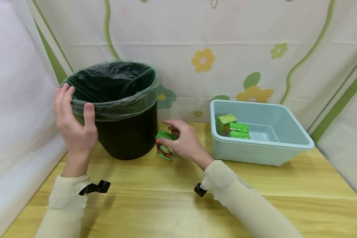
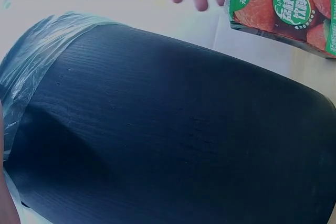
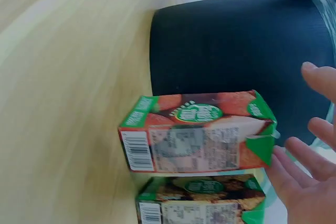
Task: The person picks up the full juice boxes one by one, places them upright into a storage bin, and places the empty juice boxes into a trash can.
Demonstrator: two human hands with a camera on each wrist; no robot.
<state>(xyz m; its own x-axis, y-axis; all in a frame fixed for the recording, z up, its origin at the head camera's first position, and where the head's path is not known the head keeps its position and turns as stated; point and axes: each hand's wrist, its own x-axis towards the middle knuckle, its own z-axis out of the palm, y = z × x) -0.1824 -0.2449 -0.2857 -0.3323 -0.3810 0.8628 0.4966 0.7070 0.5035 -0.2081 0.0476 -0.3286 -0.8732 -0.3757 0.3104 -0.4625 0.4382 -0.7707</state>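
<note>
Currently: right hand (image 1: pixel 185 138), left hand (image 1: pixel 75 127), each grip apart; juice carton (image 1: pixel 164 150), near bin (image 1: pixel 129 137), might topple if nudged.

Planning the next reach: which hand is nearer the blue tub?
Right: the right hand is left of the tub, at a juice carton; the left hand is farther off, at the black bin.

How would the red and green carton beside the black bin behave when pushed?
The carton is probably stiff and unlikely to roll, given its flat faces and sharp edges. Standing upright, taller than wide, it may tip if pushed high.
</note>
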